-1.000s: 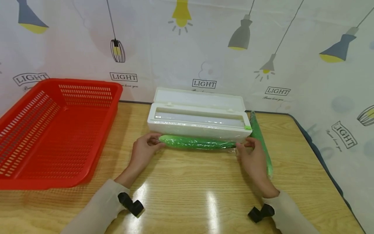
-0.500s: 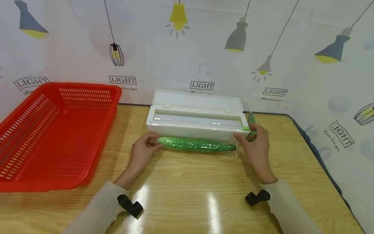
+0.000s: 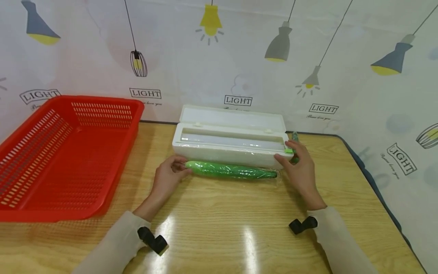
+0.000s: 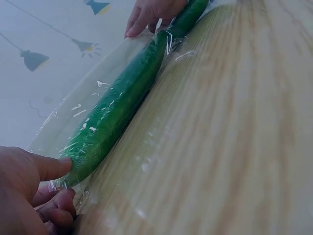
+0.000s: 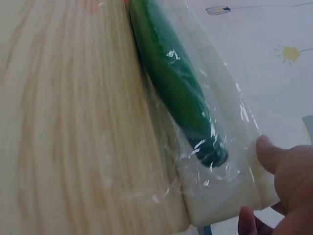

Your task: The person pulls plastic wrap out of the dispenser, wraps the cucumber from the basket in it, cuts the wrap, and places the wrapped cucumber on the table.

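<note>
A green cucumber (image 3: 230, 170) wrapped in clear cling film (image 5: 230, 171) lies along the front of a white cling film dispenser (image 3: 222, 154). My left hand (image 3: 167, 173) pinches its pale left end, thumb on top, as the left wrist view shows. The film runs from the cucumber up to the dispenser. At the dispenser's right end, my right hand (image 3: 297, 167) grips the corner, thumb on the front and fingers beside the green slider (image 3: 289, 151). The dispenser's lid (image 3: 232, 117) stands open, showing the film roll (image 3: 232, 140).
A red basket (image 3: 119, 163) stands on the left of the wooden table (image 3: 212, 228). Behind my right hand lies a second wrapped cucumber (image 3: 295, 136), mostly hidden. A patterned wall (image 3: 191, 68) rises along the table's back edge.
My right hand has left the cucumber's right end and moved up to the dispenser's right end, which it now grips. The left hand stays on the cucumber.
</note>
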